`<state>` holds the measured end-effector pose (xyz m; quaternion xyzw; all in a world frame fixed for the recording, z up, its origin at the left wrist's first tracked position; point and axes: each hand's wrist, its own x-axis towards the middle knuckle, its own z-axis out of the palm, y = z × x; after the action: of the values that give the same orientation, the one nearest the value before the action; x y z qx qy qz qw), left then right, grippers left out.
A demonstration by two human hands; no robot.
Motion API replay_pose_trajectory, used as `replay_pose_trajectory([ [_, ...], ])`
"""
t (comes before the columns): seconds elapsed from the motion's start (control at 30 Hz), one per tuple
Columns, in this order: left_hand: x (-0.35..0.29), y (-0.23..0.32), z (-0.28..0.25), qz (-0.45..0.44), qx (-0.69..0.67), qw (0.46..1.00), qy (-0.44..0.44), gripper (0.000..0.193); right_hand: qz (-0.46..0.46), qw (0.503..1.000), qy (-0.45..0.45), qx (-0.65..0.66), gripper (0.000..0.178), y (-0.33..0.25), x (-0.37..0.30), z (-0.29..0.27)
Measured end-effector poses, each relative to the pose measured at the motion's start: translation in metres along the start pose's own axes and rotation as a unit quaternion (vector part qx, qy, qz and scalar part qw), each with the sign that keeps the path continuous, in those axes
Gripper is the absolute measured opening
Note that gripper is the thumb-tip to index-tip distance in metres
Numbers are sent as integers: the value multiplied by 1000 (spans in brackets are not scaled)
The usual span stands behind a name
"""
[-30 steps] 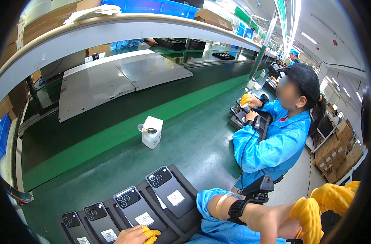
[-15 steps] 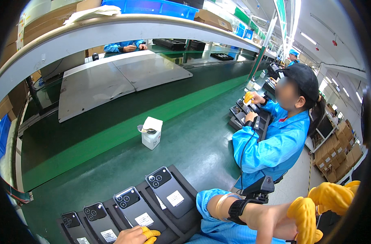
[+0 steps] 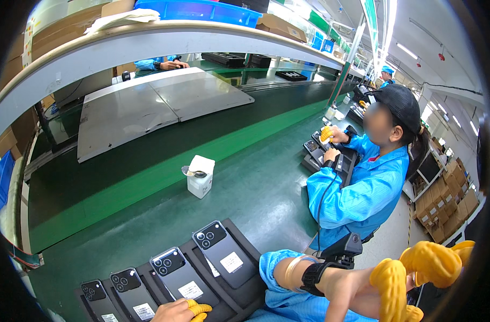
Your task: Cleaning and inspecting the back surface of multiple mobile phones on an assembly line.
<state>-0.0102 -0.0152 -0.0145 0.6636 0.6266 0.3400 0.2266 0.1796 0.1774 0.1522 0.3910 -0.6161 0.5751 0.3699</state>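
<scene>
Several dark grey smartphones lie back up in slots of a black foam tray (image 3: pixel 231 225) along the lower edge; each has a camera block and a white label. At the lower middle, my left hand (image 3: pixel 178 311), in yellow finger cots, rests with fingers laid over the lower end of one smartphone (image 3: pixel 175 271). To its right another smartphone (image 3: pixel 223 255) sits in the slot nearest my right sleeve. My right hand (image 3: pixel 384 287), also in yellow cots, is raised off the tray at the lower right, fingers bent together. What it holds, if anything, is hidden.
A white square bottle (image 3: pixel 200 185) with a cloth on top stands on the green bench beyond the tray. At right a co-worker in blue (image 3: pixel 357 188) handles similar devices. Grey panels (image 3: pixel 164 102) lie behind, under a shelf (image 3: pixel 202 32).
My right hand has shifted slightly left and its fingers have moved a little. My left hand and the smartphones stay in place.
</scene>
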Motion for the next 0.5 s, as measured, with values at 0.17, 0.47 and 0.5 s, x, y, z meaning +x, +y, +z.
replay_pose_trajectory([
  [0.17, 2, 0, 1, 2, -1, 1000, 4, 15, -27, 999, 18, -6, 76, -11, -17, -2],
  [0.47, 0, 4, 1, -6, 1, 1000, 3, 15, -169, 963, 109, -178, 76, -19, -55, 4],
  [0.5, -2, 4, 1, -2, 1, 1000, 7, 15, -131, 978, 82, -136, 75, -23, -49, 3],
])
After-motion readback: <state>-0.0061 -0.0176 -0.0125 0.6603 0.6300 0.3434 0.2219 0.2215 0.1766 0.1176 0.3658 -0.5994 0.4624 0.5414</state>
